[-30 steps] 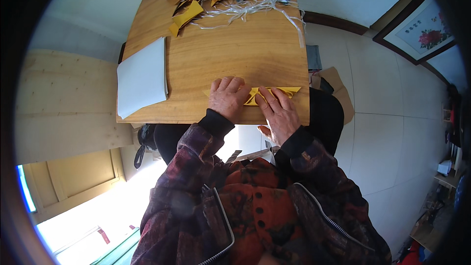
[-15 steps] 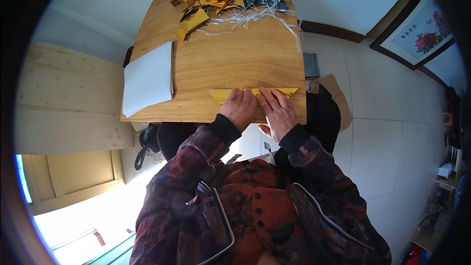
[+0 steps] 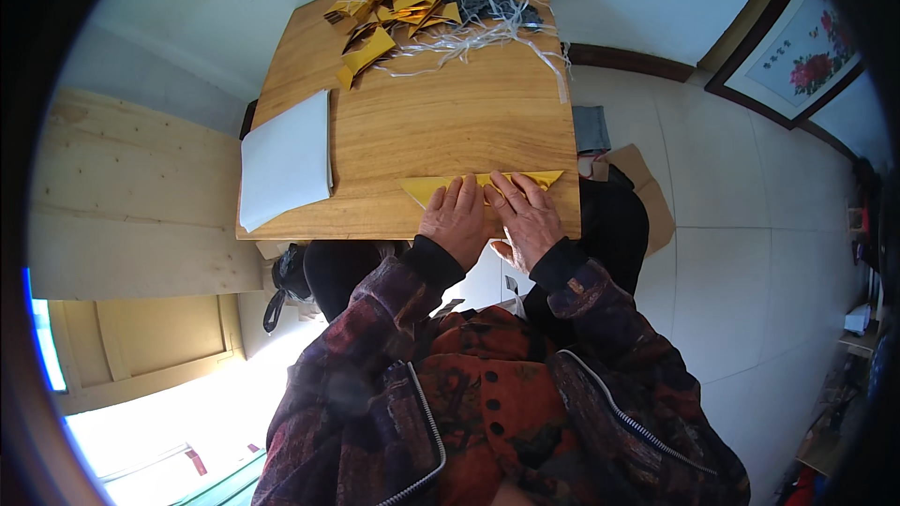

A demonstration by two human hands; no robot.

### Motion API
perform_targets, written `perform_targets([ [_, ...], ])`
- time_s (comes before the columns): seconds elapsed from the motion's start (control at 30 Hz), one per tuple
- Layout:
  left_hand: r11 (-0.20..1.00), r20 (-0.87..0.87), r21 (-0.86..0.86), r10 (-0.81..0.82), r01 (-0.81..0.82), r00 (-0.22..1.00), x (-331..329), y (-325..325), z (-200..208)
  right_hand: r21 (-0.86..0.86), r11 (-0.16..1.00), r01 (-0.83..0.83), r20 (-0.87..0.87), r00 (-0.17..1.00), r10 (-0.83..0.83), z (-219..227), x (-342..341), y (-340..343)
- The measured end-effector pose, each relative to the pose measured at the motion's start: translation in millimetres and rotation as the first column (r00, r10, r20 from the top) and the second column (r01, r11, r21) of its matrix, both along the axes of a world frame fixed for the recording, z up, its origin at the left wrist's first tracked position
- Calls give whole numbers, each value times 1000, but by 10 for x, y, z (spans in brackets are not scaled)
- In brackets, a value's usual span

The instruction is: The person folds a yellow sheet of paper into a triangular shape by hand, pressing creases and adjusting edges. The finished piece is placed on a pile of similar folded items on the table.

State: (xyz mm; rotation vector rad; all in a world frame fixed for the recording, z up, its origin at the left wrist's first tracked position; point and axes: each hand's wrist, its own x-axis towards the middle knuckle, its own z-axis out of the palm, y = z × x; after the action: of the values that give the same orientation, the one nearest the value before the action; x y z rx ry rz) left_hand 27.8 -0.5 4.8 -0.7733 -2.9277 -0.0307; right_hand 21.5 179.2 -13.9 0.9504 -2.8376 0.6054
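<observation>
A gold sheet of paper [image 3: 419, 188], folded to a long narrow shape with slanted ends, lies along the near edge of the wooden table [image 3: 412, 136]. My left hand [image 3: 456, 217] rests on its middle with the fingers stretched out and flat. Just beside it, my right hand [image 3: 527, 215] presses on the right part of the paper, fingers also extended and its thumb hanging at the table edge. Both hands cover much of the paper's lower side.
A stack of white paper [image 3: 286, 159] lies at the table's left. Folded gold paper pieces [image 3: 398, 0] are heaped at the far side, beside tangled clear plastic strips [image 3: 487, 33] and a dark grey bundle [image 3: 480, 6]. Flattened cardboard [image 3: 645, 189] sits on the floor at right.
My left hand has shifted slightly, its fingers now straighter on the gold paper. The right hand stays nearly in place. The whole view has moved a little.
</observation>
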Motion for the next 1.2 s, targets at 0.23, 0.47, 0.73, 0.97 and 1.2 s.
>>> perform_targets([
  [0.23,984,178,134,90,-115,980,187,7,-185,67,996,56,-220,975,-40,-149,-20,-53],
  [0.47,985,172,144,73,-98,982,188,-1,-215,100,995,-1,-28,1000,4,-28,44,43],
  [0.73,982,212,139,98,-129,972,195,18,-183,212,977,36,67,996,-51,183,16,317],
  [0.97,981,173,151,95,-122,980,208,4,-223,250,966,73,105,989,-102,234,-4,576],
  [1.2,983,167,112,123,-143,978,201,25,-253,294,933,208,121,960,-252,288,8,721],
])
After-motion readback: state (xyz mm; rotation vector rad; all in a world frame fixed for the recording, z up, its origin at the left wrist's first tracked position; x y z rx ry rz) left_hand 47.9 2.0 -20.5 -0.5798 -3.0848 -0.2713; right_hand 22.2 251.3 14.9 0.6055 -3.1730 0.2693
